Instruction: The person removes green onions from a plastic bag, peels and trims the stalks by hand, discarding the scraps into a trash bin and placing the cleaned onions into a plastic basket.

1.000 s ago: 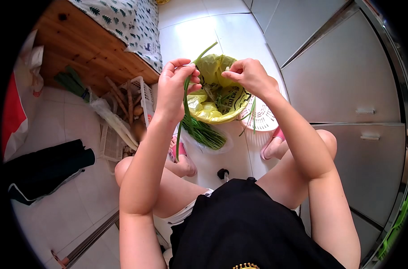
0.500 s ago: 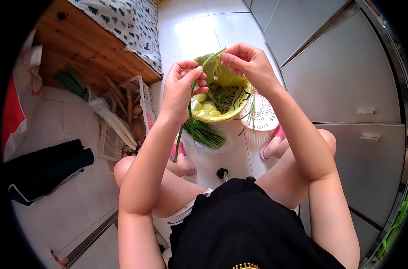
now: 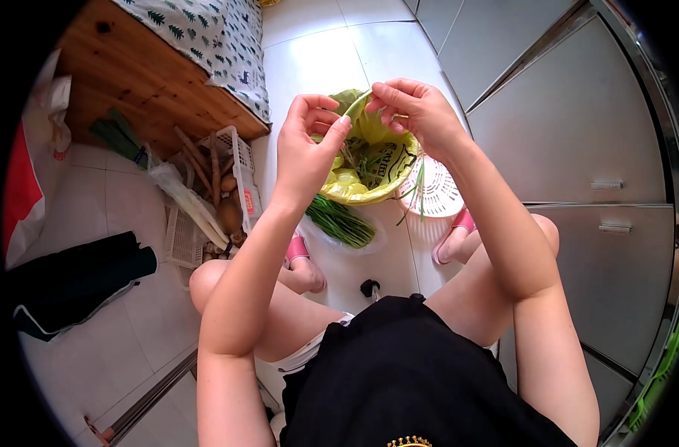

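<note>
A single green chive stalk point(image 3: 357, 103) stretches between my two hands above the bin. My left hand point(image 3: 307, 138) pinches it near the thumb tip, the other fingers loosely curled. The thumb and forefinger of my right hand point(image 3: 421, 112) grip its upper end. Whatever hangs below my left hand is hidden behind the hand and forearm. Underneath stands a bin lined with a yellow bag point(image 3: 388, 179), with green scraps inside. A bunch of chives point(image 3: 343, 223) lies on clear plastic on the floor, partly behind my left forearm.
Beside the bin is a white slotted basket point(image 3: 438, 186) with a few green stalks over it. Left stands a white crate point(image 3: 242, 160) with root vegetables and leeks point(image 3: 194, 197). Grey cabinets point(image 3: 570, 119) line the right; a dark folded item point(image 3: 79, 276) lies left.
My left hand has risen slightly, its fingers opening a little. My right hand has shifted slightly right and down. The long green length hanging past my left wrist no longer shows.
</note>
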